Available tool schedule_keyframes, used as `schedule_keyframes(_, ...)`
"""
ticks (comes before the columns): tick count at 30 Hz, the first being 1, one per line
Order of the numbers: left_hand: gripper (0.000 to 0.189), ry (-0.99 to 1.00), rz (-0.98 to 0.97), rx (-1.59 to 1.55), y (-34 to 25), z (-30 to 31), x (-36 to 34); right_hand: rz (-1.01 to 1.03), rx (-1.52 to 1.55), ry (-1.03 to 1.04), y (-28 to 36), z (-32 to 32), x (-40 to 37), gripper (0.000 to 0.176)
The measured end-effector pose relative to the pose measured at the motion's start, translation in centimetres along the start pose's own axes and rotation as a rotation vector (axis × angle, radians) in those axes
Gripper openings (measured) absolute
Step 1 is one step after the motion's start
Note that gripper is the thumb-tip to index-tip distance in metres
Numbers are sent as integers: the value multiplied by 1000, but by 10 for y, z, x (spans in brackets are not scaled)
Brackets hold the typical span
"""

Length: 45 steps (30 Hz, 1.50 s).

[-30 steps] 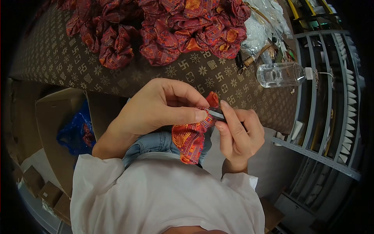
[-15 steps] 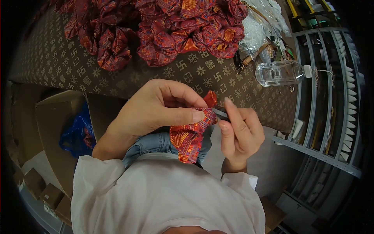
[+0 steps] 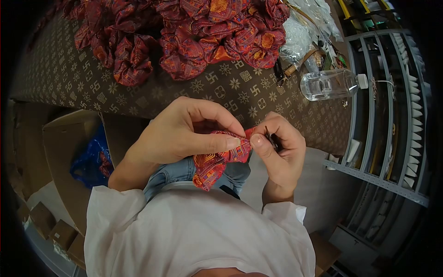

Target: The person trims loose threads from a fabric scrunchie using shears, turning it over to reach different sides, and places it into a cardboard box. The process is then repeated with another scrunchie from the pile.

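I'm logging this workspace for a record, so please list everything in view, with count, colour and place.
red patterned cloth piece: one, red-multicolour, between the hands
small dark tool: one, blackish, in the right hand
gathered patterned fabric pieces: many, red, table's far side
patterned tablecloth: one, brown, over table
clear plastic bottle: one, white-capped, table's right
crinkled plastic bags: several, clear, beyond bottle
open cardboard box: one, brown, left
shiny plastic bag: one, blue, inside box
metal rack: one, grey, right
left hand, right hand: two, bare, centre
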<state>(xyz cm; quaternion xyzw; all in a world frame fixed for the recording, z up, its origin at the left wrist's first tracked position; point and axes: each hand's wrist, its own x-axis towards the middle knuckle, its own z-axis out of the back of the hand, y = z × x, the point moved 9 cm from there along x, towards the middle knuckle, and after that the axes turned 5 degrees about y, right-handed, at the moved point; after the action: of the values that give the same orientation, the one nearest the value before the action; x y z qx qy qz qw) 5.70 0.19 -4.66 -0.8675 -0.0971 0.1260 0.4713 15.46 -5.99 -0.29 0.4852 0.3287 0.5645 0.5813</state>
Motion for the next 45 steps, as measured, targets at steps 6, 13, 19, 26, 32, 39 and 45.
schedule_keyframes(6, 15, -34, -18, 20, 0, -2, 0, -132, 174, -2, -18, -8, -2, 12)
schedule_keyframes(13, 12, -76, 78, -116, 10, 1, -2, -117, 103, -77, -12, -6, -2, 16)
schedule_keyframes(19, 14, -139, 134, -109, 9, 9, -4, 147, -257, -87, 25, 7, -2, 32)
schedule_keyframes(26, 13, -162, 100, -96, 7, 8, -2, 169, -495, -48, 29, -1, -10, 35)
schedule_keyframes(32, 13, -134, 29, -57, 3, 6, -2, 183, -542, -88, 30, 0, -11, 34)
schedule_keyframes(39, 14, -93, 49, -57, 4, 6, -3, 218, -626, -86, 39, -4, -11, 33)
schedule_keyframes(45, 14, -99, 62, -75, 2, 6, -4, 243, -654, -88, 40, -5, -11, 32)
